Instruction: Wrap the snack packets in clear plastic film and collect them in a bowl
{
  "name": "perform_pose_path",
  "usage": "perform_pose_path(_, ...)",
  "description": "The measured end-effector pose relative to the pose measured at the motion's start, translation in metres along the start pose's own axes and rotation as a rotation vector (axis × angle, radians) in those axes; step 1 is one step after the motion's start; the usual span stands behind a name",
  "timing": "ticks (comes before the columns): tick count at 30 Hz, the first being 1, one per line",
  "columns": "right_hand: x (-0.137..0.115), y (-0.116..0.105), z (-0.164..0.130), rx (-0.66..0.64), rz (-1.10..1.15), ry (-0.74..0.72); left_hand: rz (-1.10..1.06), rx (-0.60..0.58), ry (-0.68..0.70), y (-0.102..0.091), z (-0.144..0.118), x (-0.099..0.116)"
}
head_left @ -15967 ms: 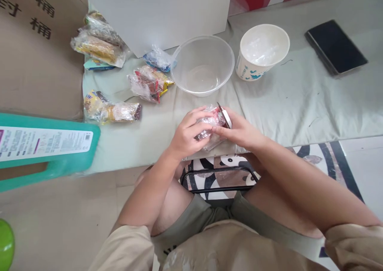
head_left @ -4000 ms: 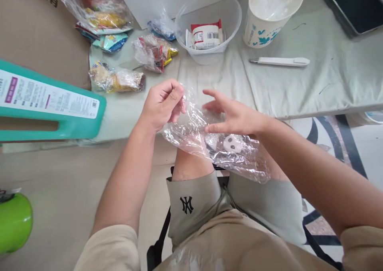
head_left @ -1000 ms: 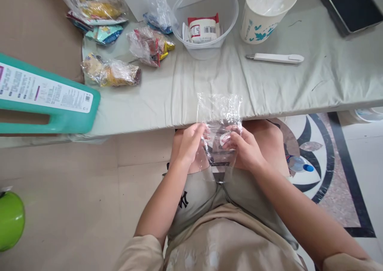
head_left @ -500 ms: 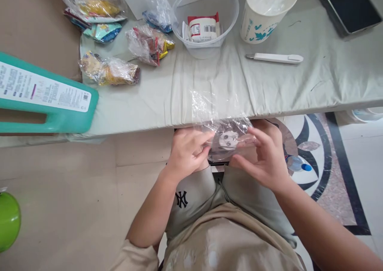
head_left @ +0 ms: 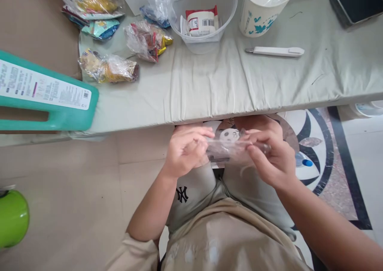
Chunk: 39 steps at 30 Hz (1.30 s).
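Now we saw the clear wrapper [head_left: 222, 146], loosely spread earlier, drawn into a seemingly handier strip, left hand [head_left: 187, 149] and right hand [head_left: 273, 155] each pinching an end, grip closed.

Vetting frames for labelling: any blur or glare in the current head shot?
Head view: the transparent, crumpled plastic film between the left hand and the right hand is motion-smeared; head view: bright glints speckle the clear-wrapped yellow-and-brown snack; head view: the slim white-handled cutter looks fairly sharp.
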State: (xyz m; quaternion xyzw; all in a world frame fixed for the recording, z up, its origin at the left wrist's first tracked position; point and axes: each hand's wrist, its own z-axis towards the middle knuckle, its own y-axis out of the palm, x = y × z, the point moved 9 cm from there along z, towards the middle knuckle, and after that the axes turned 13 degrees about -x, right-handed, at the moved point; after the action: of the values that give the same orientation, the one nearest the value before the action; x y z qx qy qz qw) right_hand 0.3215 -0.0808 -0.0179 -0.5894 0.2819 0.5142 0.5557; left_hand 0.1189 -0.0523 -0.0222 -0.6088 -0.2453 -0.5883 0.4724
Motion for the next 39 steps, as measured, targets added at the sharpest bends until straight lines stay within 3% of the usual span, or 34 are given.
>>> perform_pose_path(3,0.042,0.01,-0.001,0.064,0.434,0.269,-0.231,0.096,-0.33,0.002,0.0,-0.042)
perform_pose_path(6,0.065,0.044,-0.002,-0.102,0.707,0.5,-0.423,0.219,-0.503,0.004,-0.007,-0.071)
perform_pose_path(8,0.072,0.058,-0.006,-0.182,0.712,0.622,-0.581,0.2,-0.569,0.013,-0.01,-0.084)
perform_pose_path(10,0.075,0.057,-0.007,-0.148,0.682,0.664,-0.72,0.079,-0.613,0.027,-0.01,-0.09)
perform_pose_path(13,0.077,0.047,-0.005,-0.064,0.569,0.642,-0.755,-0.099,-0.671,0.044,-0.014,-0.094)
perform_pose_path(16,0.081,0.047,-0.004,-0.147,0.427,0.662,-0.626,-0.054,-0.681,0.037,-0.017,-0.1)
perform_pose_path(19,0.085,0.051,-0.006,-0.211,0.462,0.675,-0.525,-0.043,-0.668,0.029,-0.015,-0.1)
perform_pose_path(24,0.084,0.038,-0.008,-0.102,0.627,0.514,-0.625,-0.102,-0.56,0.021,-0.009,-0.092)
perform_pose_path(27,0.082,0.036,-0.008,-0.186,0.635,0.434,-0.664,-0.149,-0.453,0.018,-0.003,-0.085)
perform_pose_path(30,0.078,0.035,-0.004,-0.285,0.472,0.343,-0.502,-0.171,-0.409,0.015,0.0,-0.082)
perform_pose_path(32,0.083,0.035,-0.005,-0.31,0.307,0.375,-0.3,-0.149,-0.452,0.01,0.0,-0.083)
perform_pose_path(34,0.089,0.028,-0.007,-0.244,0.162,0.431,-0.145,-0.133,-0.47,0.005,0.002,-0.081)
perform_pose_path(37,0.082,0.011,-0.003,-0.076,0.091,0.383,-0.121,-0.198,-0.423,0.007,0.01,-0.067)
perform_pose_path(39,0.07,0.015,0.005,-0.128,0.176,0.318,-0.224,-0.291,-0.401,0.013,0.015,-0.058)
